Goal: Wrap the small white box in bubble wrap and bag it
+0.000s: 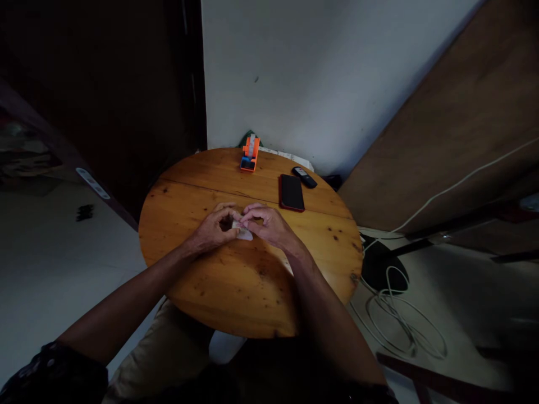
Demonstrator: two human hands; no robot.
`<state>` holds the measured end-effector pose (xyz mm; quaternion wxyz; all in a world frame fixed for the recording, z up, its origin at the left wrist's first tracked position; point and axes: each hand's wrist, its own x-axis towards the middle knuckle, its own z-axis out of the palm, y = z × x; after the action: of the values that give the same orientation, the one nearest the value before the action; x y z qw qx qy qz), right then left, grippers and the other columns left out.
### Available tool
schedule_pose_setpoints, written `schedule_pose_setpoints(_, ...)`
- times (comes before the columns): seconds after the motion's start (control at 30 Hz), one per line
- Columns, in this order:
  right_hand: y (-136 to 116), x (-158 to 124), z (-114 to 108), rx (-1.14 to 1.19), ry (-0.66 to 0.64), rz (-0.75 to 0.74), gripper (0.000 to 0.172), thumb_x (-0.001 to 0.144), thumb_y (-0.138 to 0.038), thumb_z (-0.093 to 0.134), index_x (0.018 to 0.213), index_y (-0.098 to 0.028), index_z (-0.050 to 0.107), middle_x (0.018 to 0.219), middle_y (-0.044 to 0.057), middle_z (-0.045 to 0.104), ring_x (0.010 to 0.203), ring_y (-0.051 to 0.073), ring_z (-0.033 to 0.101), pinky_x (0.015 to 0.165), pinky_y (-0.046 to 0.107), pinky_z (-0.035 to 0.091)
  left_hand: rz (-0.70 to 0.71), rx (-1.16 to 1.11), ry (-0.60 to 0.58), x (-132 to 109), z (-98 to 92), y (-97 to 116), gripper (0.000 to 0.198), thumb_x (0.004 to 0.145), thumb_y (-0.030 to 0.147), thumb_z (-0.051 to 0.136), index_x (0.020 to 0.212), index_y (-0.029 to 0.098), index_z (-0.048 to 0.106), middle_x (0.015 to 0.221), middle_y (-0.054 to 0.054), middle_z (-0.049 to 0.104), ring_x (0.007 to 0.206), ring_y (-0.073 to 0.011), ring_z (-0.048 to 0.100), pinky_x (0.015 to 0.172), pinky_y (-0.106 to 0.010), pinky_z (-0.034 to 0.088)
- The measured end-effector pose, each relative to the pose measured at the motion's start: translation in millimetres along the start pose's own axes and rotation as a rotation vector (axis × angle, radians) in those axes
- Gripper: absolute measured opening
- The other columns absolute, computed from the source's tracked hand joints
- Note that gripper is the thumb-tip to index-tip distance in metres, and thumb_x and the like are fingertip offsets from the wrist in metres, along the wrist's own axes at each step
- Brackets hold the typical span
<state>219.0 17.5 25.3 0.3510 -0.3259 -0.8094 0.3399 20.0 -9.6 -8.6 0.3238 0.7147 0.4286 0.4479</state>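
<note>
Both of my hands meet over the middle of a round wooden table (202, 275). My left hand (214, 227) and my right hand (269, 224) pinch a small pale piece of paper (244, 233) between their fingertips. The paper rests low, close to the tabletop. Most of it is hidden by my fingers, so its shape is unclear.
A black phone in a red case (291, 192) lies behind my right hand. Beside it sits a small dark remote (305, 177). An orange and blue object (250, 154) stands at the table's far edge near the white wall. White cables (396, 314) coil on the floor to the right.
</note>
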Motion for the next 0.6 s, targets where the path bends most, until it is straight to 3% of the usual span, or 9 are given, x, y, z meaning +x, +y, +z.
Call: schedule_pose_setpoints(0.6,7.5,1.0,2.8,-0.015,0.024,-0.012,0.015,0.084,-0.02,0.061,0.086,-0.021,0.076,0.094,0.004,0.071,0.091,0.017,0.066,0.084,0.032,0.05,0.02,-0.055,-0.005,0.1,1.7,-4.6,0.018,0.073,0.023,0.072,0.091,0.02,0.068,0.121,-0.011,0.06,0.13,-0.0263,0.054,0.101,-0.038,0.047)
